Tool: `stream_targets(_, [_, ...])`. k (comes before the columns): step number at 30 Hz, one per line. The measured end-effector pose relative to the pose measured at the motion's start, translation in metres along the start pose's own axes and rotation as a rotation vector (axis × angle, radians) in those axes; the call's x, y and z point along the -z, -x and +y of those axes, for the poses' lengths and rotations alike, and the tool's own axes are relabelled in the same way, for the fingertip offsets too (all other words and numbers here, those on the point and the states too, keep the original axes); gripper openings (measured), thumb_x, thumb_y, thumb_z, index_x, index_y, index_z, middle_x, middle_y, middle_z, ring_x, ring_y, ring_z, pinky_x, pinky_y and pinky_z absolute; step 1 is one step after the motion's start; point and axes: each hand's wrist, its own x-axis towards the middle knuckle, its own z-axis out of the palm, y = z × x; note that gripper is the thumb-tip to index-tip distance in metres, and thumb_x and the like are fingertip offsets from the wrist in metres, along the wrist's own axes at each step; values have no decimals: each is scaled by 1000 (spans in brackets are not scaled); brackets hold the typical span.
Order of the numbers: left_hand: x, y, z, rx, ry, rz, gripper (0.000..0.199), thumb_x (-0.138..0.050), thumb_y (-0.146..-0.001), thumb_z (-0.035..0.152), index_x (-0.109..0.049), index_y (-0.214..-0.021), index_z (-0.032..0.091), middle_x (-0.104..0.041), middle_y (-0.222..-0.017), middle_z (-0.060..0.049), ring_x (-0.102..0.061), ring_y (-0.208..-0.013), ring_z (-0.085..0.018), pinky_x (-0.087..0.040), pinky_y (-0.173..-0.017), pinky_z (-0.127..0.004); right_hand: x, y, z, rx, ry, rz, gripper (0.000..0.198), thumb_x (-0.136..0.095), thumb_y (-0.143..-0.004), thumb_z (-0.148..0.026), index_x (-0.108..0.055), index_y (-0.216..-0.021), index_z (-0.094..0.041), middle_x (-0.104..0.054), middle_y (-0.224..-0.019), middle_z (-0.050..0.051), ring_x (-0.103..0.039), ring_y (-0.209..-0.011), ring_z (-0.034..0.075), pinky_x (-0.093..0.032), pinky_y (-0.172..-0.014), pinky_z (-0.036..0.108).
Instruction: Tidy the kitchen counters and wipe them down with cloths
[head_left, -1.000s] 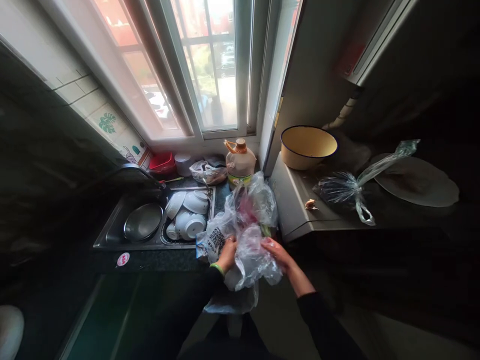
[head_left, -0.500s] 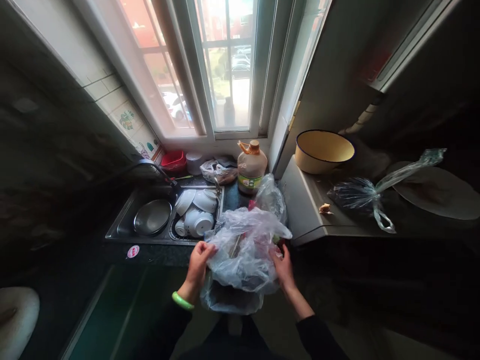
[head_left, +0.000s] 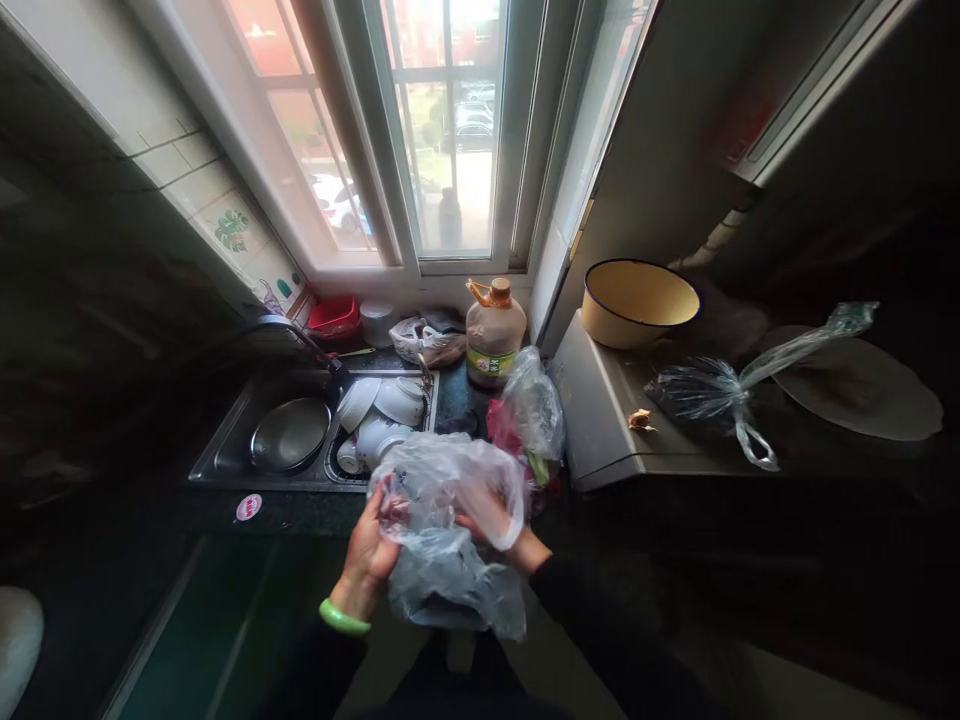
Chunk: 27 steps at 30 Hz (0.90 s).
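Note:
A crumpled, translucent white plastic bag hangs in front of me, its mouth spread. My left hand, with a light green bangle at the wrist, grips the bag's left side; its fingertips are partly under the film. My right hand reaches in from the right and shows blurred through the plastic, fingers pointing left. I cannot make out whether it holds anything. The lower part of the bag sags below both hands, and something dark shows through it.
Left stands a sink with a metal pan and several white bowls. A large jug is by the window, beside another clear bag. On the right ledge are a yellow basin and a tied plastic bag.
My right hand has moved left from the bag's right edge to behind or inside its film. The bag has shifted a little left and down, uncovering the pink and clear bags behind.

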Motion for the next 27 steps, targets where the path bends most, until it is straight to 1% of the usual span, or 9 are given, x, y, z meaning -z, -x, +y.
stream_targets(3, [12,-5,26,-82,50,99,28,-46,-102,18,-72,-92,17,-55,-62,2,-55,-53,-8,-52,-51,-16,45,13,19,42,-116,146,28,-58,-94,-33,-74,-115,-24,-76,-116,7,-69,-108,24,-53,-100,39])
stream_targets(5, [17,-5,32,-109,56,126,31,-45,-103,19,-74,-94,17,-60,-66,0,-58,-55,-8,-55,-53,-17,74,9,41,-77,-48,413,30,-50,-98,-33,-71,-117,-22,-73,-119,10,-67,-112,25,-52,-102,43])
stream_targets(7, [18,-5,29,-118,43,131,31,-45,-103,20,-75,-96,18,-63,-68,-2,-60,-57,-9,-56,-55,-18,93,-9,67,-260,97,571,42,-58,-92,-37,-65,-128,-17,-62,-139,18,-58,-128,31,-46,-109,51])
stream_targets(10, [11,-5,15,-81,-19,122,29,-48,-103,24,-76,-102,19,-65,-68,-3,-63,-57,-10,-57,-55,-19,99,-44,99,-564,199,530,79,-78,-74,-37,-53,-144,-12,-40,-158,27,-48,-139,40,-40,-113,56])
stream_targets(12, [6,-5,3,-55,-60,102,27,-50,-103,25,-76,-106,19,-64,-66,-2,-63,-56,-10,-57,-56,-19,96,-64,110,-677,125,515,79,-80,-70,-34,-56,-142,-13,-50,-149,28,-57,-130,39,-44,-108,53])
stream_targets(16, [2,-4,-15,-114,-156,89,24,-59,-99,24,-74,-115,15,-65,-67,-2,-64,-58,-10,-57,-58,-19,112,-75,110,-664,-45,648,51,-61,-85,-43,-69,-120,-7,-73,-112,24,-70,-104,33,-52,-93,47])
stream_targets(20, [-5,-4,-25,-160,-213,72,27,-67,-94,25,-72,-118,11,-69,-73,-4,-64,-61,-12,-57,-60,-22,126,-44,76,-482,-148,794,57,-51,-91,-56,-68,-117,-9,-74,-112,21,-70,-104,32,-54,-88,44])
stream_targets(23, [-13,-6,-31,-131,-234,55,24,-71,-92,26,-73,-111,11,-67,-71,-3,-65,-63,-14,-55,-61,-24,94,-17,31,-268,-311,610,49,-65,-85,-58,-73,-105,-15,-76,-106,16,-69,-100,31,-55,-89,42])
stream_targets(27, [-15,-4,-38,-78,-289,23,25,-79,-83,33,-65,-77,13,-56,-60,3,-52,-52,-9,-43,-51,-20,23,-32,-18,-117,-601,7,44,-69,-88,-55,-73,-111,-17,-76,-100,7,-67,-100,26,-57,-89,37])
